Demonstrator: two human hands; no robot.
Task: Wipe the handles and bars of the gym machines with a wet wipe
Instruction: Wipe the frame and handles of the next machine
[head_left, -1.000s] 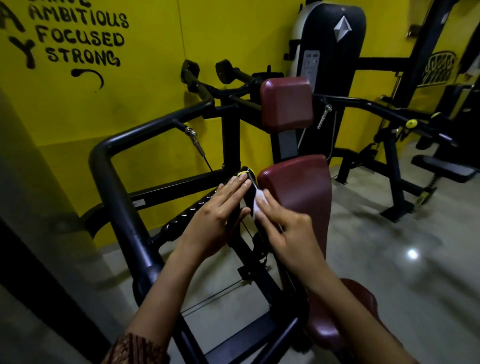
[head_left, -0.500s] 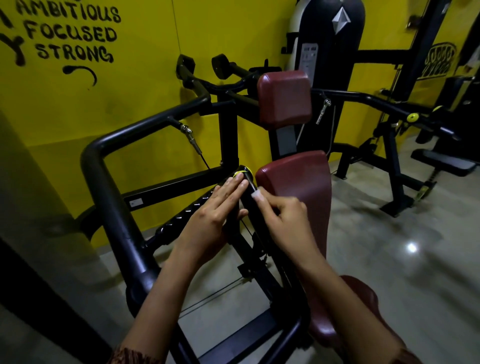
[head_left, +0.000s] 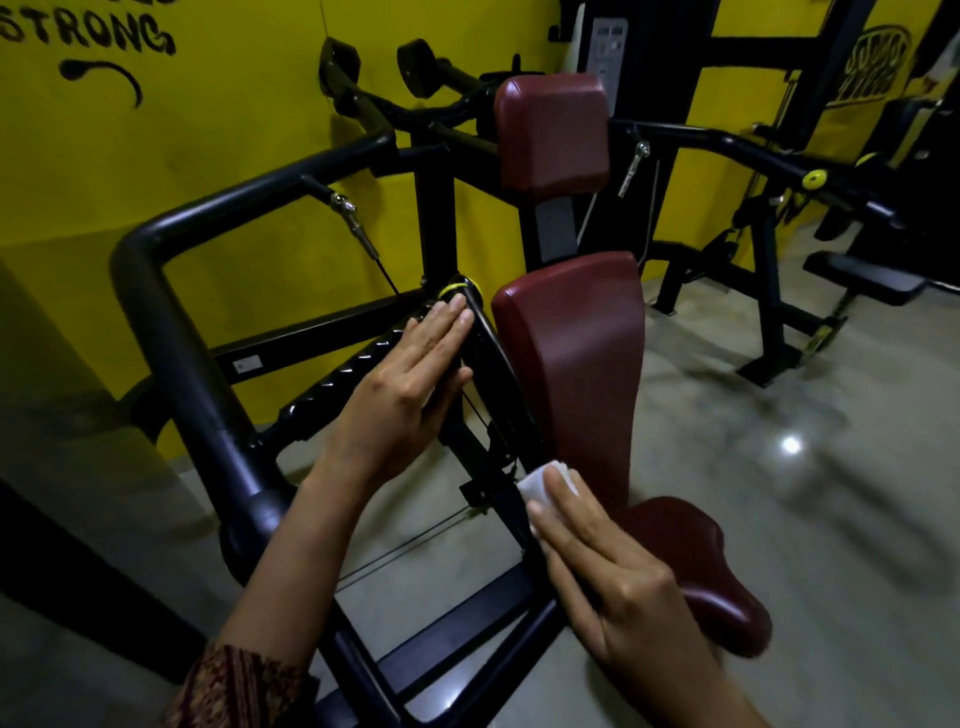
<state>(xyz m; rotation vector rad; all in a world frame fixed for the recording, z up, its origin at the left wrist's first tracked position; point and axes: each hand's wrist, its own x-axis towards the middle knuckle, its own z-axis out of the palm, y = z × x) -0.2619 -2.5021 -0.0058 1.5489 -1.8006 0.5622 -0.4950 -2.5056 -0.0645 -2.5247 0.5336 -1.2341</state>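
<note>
Right grip (head_left: 613, 577) lies flat, fingers straight, pressing a folded white wet wipe (head_left: 540, 486) against the slanted black bar (head_left: 488, 348) of the gym machine. The wipe peeks out under the fingertips, at 11 o'clock from the knuckles, low on the bar and just beside the bottom edge of the maroon back pad (head_left: 571, 364). Left grip (head_left: 405, 384) is also uncurled: straight fingers rest along the upper stretch of the same bar, at 11 o'clock from the wipe. Its fingertips touch the yellow-ringed end cap (head_left: 453, 288). It holds nothing that I can make out.

At 9 o'clock from the left grip a ribbed black handle (head_left: 343, 374) slopes down toward the thick black tube frame (head_left: 171, 312), which bends around the machine's near side. At 12 o'clock from that handle, a cable with a metal connector (head_left: 353, 218) hangs from the tube. A maroon head pad (head_left: 550, 130) sits at 12 o'clock above the back pad, and the maroon seat (head_left: 696, 566) is at 5 o'clock below it, partly behind the right wrist. A patterned sleeve (head_left: 239, 686) covers the left forearm at the lower edge.

Behind the machine is a yellow wall (head_left: 234, 104) with black lettering reading "STRONG" (head_left: 88, 34) at 10 o'clock. Another black machine (head_left: 769, 270) stands at 2 o'clock on the glossy grey floor (head_left: 831, 493).
</note>
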